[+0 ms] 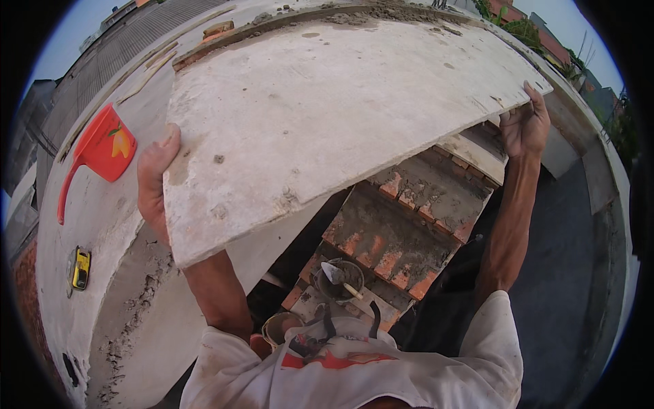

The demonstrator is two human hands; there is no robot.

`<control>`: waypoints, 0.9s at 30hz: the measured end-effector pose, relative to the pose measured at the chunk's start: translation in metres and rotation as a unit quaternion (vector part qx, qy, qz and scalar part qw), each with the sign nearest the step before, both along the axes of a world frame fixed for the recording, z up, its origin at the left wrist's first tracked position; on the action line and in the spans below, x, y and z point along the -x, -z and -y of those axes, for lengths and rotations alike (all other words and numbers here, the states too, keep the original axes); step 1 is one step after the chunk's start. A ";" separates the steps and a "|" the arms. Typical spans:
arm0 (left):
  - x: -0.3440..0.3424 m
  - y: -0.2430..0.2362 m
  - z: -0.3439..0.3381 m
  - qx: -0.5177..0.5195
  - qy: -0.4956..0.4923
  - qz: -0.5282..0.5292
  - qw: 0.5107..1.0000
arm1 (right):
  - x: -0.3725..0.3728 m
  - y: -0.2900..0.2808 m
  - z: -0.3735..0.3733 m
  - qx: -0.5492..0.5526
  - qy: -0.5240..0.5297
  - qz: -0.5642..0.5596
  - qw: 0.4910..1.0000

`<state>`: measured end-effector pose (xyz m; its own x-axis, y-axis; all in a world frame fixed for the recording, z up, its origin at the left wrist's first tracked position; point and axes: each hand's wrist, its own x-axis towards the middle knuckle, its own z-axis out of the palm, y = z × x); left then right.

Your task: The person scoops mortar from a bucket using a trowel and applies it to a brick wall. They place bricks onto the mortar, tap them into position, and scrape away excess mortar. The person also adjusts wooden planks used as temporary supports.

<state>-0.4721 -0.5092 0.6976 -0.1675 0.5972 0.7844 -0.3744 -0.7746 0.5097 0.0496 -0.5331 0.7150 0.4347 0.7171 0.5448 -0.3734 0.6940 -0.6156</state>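
Observation:
A large pale, mortar-stained board point(327, 102) spans the space between my two arms, tilted over a flight of brick steps. My left hand point(155, 170) grips its left edge, the thumb on top and the fingers hidden underneath. At the right corner my right hand point(528, 123) is closed on the edge, with the thumb at the top. Below the board's near edge lie brick steps point(388, 238) smeared with wet mortar. A bucket point(325, 290) of mortar stands on a lower step, with a trowel point(335, 274) resting in it.
On the concrete ledge at left lie a red dipper point(105, 146) and a yellow tape measure point(81, 268). Another bucket point(281, 327) is close to my body. Heaped mortar point(368, 13) lies beyond the board's far edge. A dark drop point(545, 273) flanks the steps at right.

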 end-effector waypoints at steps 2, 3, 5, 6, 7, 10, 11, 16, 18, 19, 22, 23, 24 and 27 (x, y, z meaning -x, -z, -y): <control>0.025 -0.044 -0.009 0.115 0.304 0.115 0.938 | 0.041 -0.013 -0.063 0.035 -0.027 0.005 0.999; 0.031 -0.057 -0.010 0.090 0.267 0.097 0.955 | 0.057 -0.021 -0.094 0.032 -0.069 0.034 0.997; 0.048 -0.065 -0.030 0.060 0.127 0.088 0.986 | 0.090 -0.029 -0.160 -0.001 -0.058 0.069 0.996; 0.059 -0.070 -0.041 0.063 0.121 0.082 0.987 | 0.109 -0.031 -0.185 0.003 -0.054 0.075 0.996; 0.067 -0.071 -0.054 0.069 0.116 0.079 0.988 | 0.131 -0.028 -0.202 0.009 -0.055 0.082 0.995; 0.070 -0.079 -0.095 0.092 0.110 0.076 0.987 | 0.167 -0.028 -0.238 0.012 -0.040 0.106 0.994; 0.073 -0.081 -0.112 0.104 0.123 0.078 0.984 | 0.177 -0.025 -0.245 0.011 -0.038 0.112 0.993; 0.057 -0.099 -0.152 0.171 0.034 0.121 0.977 | 0.207 -0.017 -0.253 -0.031 -0.054 0.137 0.989; 0.122 -0.100 -0.224 0.241 -0.040 0.059 0.968 | 0.206 0.004 -0.240 -0.051 -0.078 0.138 0.986; 0.143 -0.097 -0.250 0.276 -0.054 0.112 0.953 | 0.199 0.017 -0.228 -0.059 -0.092 0.141 0.984; 0.198 -0.095 -0.280 0.332 -0.137 0.187 0.914 | 0.200 0.102 -0.167 0.003 -0.155 0.129 0.979; 0.192 -0.089 -0.285 0.333 -0.143 0.177 0.915 | 0.190 0.135 -0.130 0.074 -0.140 0.140 0.977; 0.185 -0.085 -0.289 0.330 -0.153 0.163 0.917 | 0.180 0.168 -0.091 0.144 -0.125 0.148 0.970; 0.147 -0.072 -0.272 0.283 -0.245 0.069 0.925 | 0.154 0.316 -0.003 0.347 -0.137 0.017 0.928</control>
<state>-0.6194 -0.2374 0.7694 -0.6019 0.7315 0.3203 -0.1401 -0.4916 0.8595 -0.1048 -0.5297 0.3990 0.1762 0.9812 -0.0788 -0.4487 0.0088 -0.8936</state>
